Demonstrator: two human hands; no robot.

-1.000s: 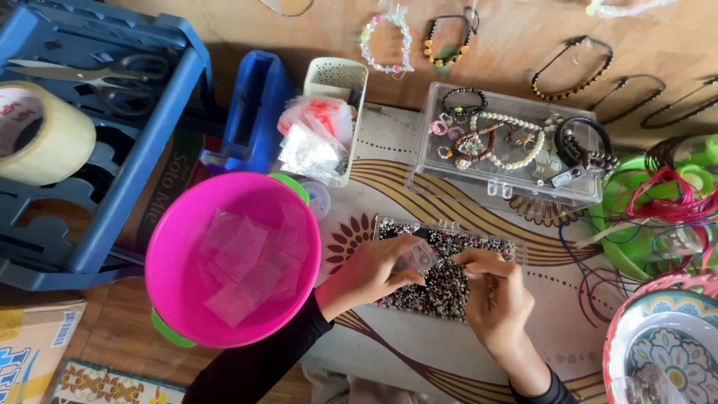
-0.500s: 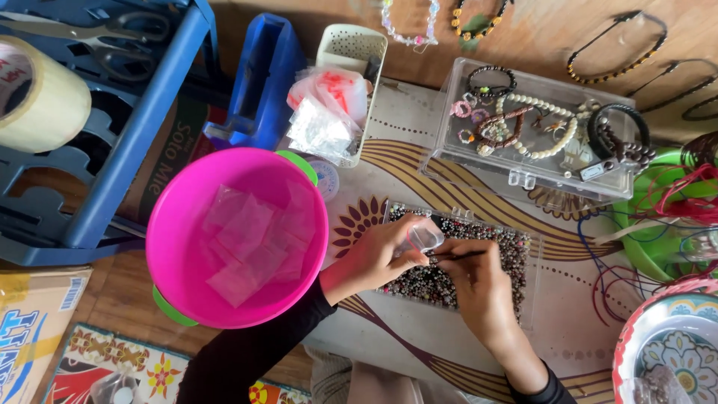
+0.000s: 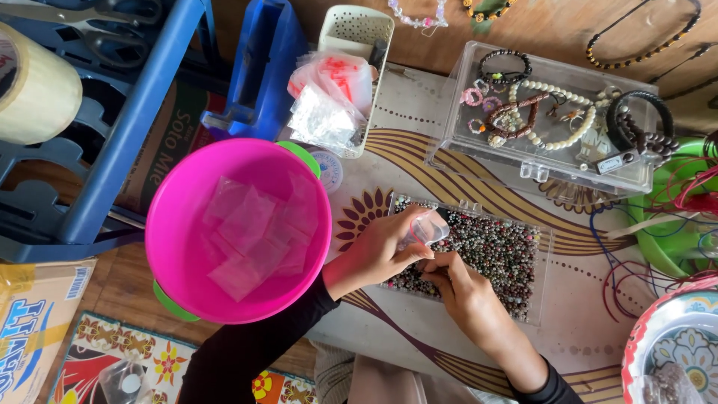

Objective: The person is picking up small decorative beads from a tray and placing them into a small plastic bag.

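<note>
Right now your left hand (image 3: 378, 251) pinches a small clear bag (image 3: 424, 229) by its mouth, thumb and fingers clamped on the plastic, and holds it just above the near-left corner of the bead tray (image 3: 479, 254). Your right hand (image 3: 460, 288) sits just beside it, fingertips drawn together over the beads; whether they grip a bead or a thin tool you cannot tell, since the knuckles hide the tips. The bag looks limp and its mouth narrow, so a bead could miss it and drop back into the tray, or bounce onto the patterned mat (image 3: 419, 168) if you tilt the bag away from the tray. A looser pinch could let the bag fold shut or slip. Your left forearm lies close to the pink bowl (image 3: 187, 232), and a nudge could shift the flat clear bags lying inside it. Counting: one bead tray, too many beads to number; one pink bowl with several bags, roughly six, overlapping so the count is unsure; one clear jewellery box (image 3: 550, 127) behind the tray; one white basket (image 3: 355, 34) of packets; one tape roll (image 3: 37, 90) on the blue rack (image 3: 142, 112).
</note>
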